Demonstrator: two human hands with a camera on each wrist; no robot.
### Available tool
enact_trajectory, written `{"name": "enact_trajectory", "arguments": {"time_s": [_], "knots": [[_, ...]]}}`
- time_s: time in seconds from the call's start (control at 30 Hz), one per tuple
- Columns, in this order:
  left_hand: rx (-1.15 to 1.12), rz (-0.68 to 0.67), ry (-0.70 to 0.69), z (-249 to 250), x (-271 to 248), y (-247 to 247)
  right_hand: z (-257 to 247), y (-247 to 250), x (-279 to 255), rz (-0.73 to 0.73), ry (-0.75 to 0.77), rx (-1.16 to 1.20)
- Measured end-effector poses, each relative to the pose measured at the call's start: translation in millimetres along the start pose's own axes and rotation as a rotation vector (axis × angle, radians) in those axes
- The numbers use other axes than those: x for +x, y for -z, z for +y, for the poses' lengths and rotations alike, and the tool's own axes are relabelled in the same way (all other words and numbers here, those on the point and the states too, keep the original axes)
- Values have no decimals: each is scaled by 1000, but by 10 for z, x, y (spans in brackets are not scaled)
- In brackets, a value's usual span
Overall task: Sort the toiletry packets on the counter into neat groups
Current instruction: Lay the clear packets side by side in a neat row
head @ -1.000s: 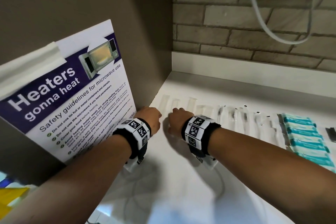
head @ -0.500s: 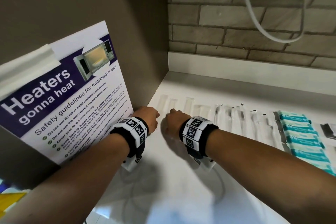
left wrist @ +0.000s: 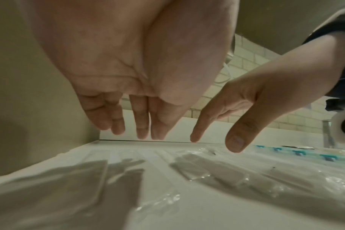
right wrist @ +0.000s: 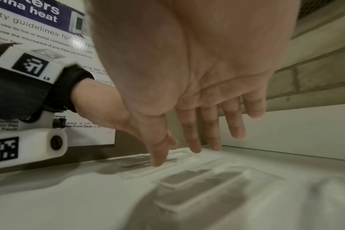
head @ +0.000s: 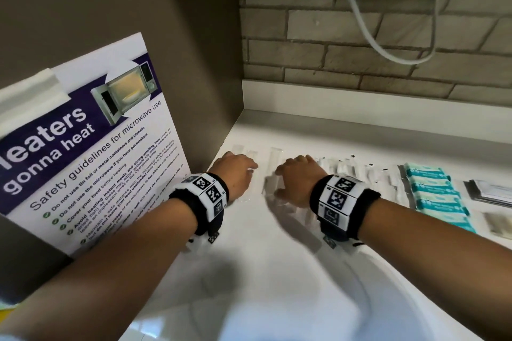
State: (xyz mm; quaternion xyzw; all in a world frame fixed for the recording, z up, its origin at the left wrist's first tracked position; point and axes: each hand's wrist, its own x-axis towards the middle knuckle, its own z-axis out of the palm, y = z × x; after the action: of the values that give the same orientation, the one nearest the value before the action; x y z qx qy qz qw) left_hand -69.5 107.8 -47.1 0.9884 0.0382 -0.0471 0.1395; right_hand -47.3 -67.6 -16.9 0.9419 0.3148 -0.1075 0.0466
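Note:
A row of clear plastic packets (head: 343, 169) lies along the back of the white counter (head: 277, 271). To its right sits a group of teal packets (head: 432, 194). My left hand (head: 235, 174) hovers over the row's left end, beside the side panel, its fingers (left wrist: 140, 124) straight and holding nothing. My right hand (head: 296, 177) is just to its right, fingers spread downward. In the right wrist view its thumb tip (right wrist: 158, 160) touches a clear packet (right wrist: 187, 179). The left wrist view shows the clear packets (left wrist: 197, 169) under both hands and the teal ones (left wrist: 297, 153) beyond.
A microwave safety poster (head: 91, 152) hangs on the brown side panel at the left. A brick wall (head: 360, 86) with a white cable (head: 368, 36) closes the back. Dark and silvery packets (head: 490, 194) lie at the far right.
Both hands stay at the left end of the clear packet row. They have drawn slightly apart, and the right hand's fingers now spread down onto the packets.

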Motion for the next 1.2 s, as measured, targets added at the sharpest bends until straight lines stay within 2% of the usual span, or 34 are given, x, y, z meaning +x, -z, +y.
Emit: {"name": "enact_trajectory", "arguments": {"time_s": [0.1,0.23,0.4,0.8,0.9,1.0,1.2], "knots": [[118,-110,-127,238,-17,-32,135,-92,-58,-56,7,-44],[243,-207,-138,341,-73,-68,169,-192,-57,-104,81,-15],[230,-188,-146,241,-159,-86,157,-204,-31,-150,102,-6],[305,-203,-155,219,-221,-28,125,-145,-6,-55,27,116],[271,-131,-170,276,-183,-26,211,-128,1,-17,2,46],[177,-93,-193,430,-117,-48,294,-139,-14,-54,-25,-8],[283,-223,-218,579,-37,-140,286,-311,-88,-98,27,-59]]}}
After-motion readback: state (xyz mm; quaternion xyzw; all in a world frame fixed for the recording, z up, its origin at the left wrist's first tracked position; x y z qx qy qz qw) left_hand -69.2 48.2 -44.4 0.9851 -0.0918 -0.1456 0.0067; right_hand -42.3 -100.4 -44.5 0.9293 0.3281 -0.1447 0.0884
